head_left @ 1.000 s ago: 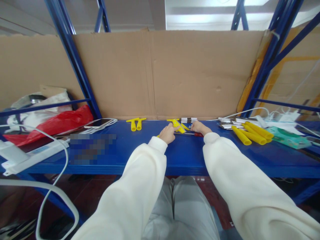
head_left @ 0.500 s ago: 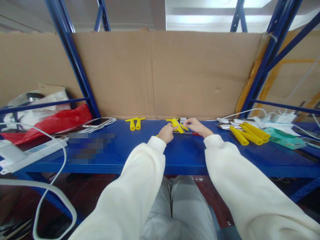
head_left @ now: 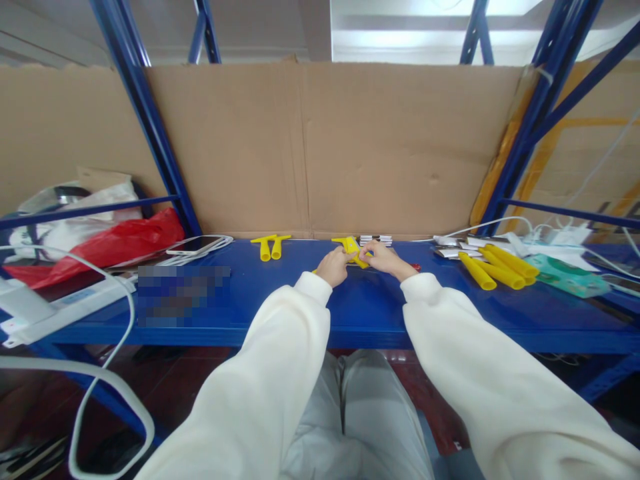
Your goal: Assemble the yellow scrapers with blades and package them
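Observation:
Near the back middle of the blue table, my left hand (head_left: 333,267) is closed on a yellow plastic piece (head_left: 353,246). My right hand (head_left: 383,258) pinches at the right side of the same piece; its fingertips are close together, and what lies between them is too small to tell. Another yellow part shows just behind the held piece. Behind my right hand lie small black-and-white pieces (head_left: 376,239). A red object (head_left: 416,267) is partly hidden by my right hand.
Two yellow T-shaped pieces (head_left: 271,247) stand left of my hands. Yellow handles (head_left: 505,268), silvery blades (head_left: 453,248) and a green packet (head_left: 573,277) lie right. A phone (head_left: 198,245), white cable, power strip (head_left: 65,308) and red bag (head_left: 120,245) are left. Cardboard (head_left: 320,147) stands behind.
My right hand has moved slightly left, in against the yellow piece, uncovering more of the black-and-white pieces behind it. My left hand has hardly moved.

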`<state>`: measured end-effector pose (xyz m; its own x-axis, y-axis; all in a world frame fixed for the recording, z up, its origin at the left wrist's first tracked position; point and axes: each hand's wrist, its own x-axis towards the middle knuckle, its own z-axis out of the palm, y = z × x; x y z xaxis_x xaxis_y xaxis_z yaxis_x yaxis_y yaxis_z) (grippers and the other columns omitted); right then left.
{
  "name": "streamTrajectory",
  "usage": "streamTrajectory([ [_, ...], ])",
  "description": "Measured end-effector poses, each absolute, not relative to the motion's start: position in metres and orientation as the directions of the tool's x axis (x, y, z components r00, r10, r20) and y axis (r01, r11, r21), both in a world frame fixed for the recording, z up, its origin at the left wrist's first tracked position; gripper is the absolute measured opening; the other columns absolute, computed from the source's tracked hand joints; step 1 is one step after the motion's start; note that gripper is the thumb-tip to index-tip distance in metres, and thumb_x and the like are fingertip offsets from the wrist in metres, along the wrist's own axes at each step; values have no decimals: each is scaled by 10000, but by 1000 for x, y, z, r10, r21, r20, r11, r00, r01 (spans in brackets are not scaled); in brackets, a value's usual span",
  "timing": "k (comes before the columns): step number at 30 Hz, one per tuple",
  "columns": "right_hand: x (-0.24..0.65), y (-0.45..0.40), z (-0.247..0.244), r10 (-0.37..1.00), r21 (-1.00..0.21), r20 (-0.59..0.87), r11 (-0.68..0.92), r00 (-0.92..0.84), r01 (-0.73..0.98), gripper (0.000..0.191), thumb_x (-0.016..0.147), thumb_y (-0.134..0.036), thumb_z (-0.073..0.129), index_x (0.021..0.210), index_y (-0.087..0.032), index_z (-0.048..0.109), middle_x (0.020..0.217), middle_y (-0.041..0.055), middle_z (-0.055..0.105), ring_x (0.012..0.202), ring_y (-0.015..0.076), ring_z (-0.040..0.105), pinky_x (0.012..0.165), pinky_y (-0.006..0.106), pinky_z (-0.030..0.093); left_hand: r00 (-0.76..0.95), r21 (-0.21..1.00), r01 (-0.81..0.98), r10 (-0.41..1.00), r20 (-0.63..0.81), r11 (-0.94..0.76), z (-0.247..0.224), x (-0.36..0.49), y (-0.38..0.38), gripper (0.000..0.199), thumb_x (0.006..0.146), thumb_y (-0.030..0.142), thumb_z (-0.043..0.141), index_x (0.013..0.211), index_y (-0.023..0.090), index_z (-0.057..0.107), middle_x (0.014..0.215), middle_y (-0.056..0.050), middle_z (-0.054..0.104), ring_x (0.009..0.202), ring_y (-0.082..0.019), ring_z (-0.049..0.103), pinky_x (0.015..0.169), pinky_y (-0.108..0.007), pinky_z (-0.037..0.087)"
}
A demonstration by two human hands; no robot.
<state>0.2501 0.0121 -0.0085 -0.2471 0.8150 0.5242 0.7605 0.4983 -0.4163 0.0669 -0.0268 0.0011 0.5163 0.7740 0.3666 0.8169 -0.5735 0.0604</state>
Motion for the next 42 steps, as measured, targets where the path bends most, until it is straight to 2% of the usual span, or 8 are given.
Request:
streamTrajectory([
  [6,244,4,-6,860,-430,475,409,-183,804,156,738,-98,590,672,-187,700,881,55,713,912,198,648,903,318,477,514,64,817,774,369,-573,1,67,-27,532,867,47,467,1335,244,627,1157,-107,625,1053,-221,641,941,-316,494],
  [13,243,3,-7,856,-394,485,397,-178,829,121,731,-121,622,664,-194,691,954,67,708,962,225,641,912,352,480,511,53,824,780,361,-564,0,67,-26,532,868,47,467,1332,250,629,1175,-109,621,1053,-225,645,942,-324,498],
  [22,245,4,-8,856,-528,505,405,-108,747,56,699,-167,679,689,-202,637,839,11,680,857,175,632,856,324,498,519,38,823,778,354,-567,1,66,-26,545,876,48,456,1355,258,609,1182,-108,629,1064,-231,646,946,-331,497],
  [27,244,-6,-3,892,-552,443,352,-91,756,48,718,-171,677,691,-201,651,813,2,681,816,162,625,820,298,491,543,12,811,760,356,-585,1,66,-26,550,874,40,447,1356,250,607,1210,-107,624,1090,-217,640,979,-317,483],
  [34,249,-5,-1,878,-475,438,408,-194,780,103,733,-145,674,652,-204,695,838,22,713,849,174,646,855,296,487,559,25,798,755,343,-602,1,65,-27,550,864,42,463,1346,257,618,1218,-110,625,1106,-231,636,980,-328,487],
  [42,252,3,-8,834,-341,487,453,-257,824,104,739,-148,671,674,-216,713,978,54,698,1014,224,598,954,375,453,554,50,796,760,340,-603,0,65,-26,564,843,39,497,1339,274,623,1207,-94,631,1108,-223,633,991,-316,477],
])
